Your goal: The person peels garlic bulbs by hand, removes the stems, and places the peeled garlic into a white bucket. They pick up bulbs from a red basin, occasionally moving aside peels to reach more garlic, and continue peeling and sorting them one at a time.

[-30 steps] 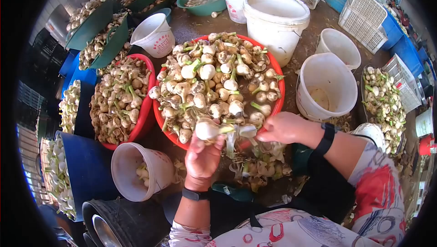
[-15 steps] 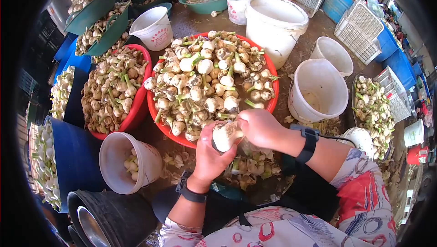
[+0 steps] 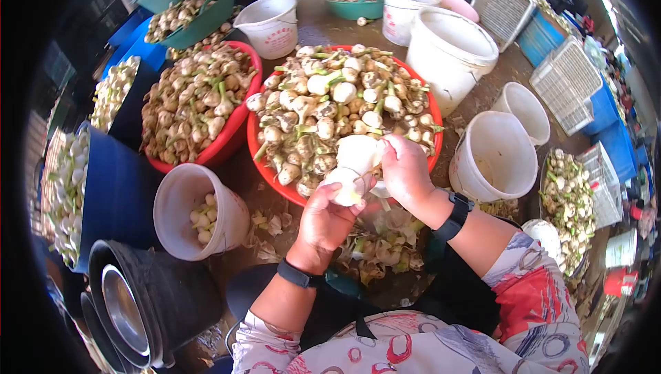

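Note:
My left hand [image 3: 325, 221] is closed around a white garlic bulb [image 3: 346, 185], with the thumb on its near side. Beside it, my right hand [image 3: 407, 169] pinches pale garlic skin [image 3: 359, 151] that stands out from the bulb; its fingertips are partly hidden. Both hands are over the near rim of a red basin [image 3: 435, 113] heaped with unpeeled garlic bulbs [image 3: 323, 127], some with green stems. Below the hands lies a pile of loose garlic skins and trimmings [image 3: 387, 244].
To the left stand a white bucket [image 3: 235, 217] with a few peeled bulbs, another red basin [image 3: 253, 113] of garlic, a blue barrel [image 3: 118, 198] and black buckets [image 3: 175, 291]. White buckets [image 3: 451, 64] and a pale pail [image 3: 506, 147] are on the right. A person sits at the back.
Skin has been pulled up and away from the bulb, exposing a whiter surface. My right hand has shifted slightly upward and right. The camera view has turned a little.

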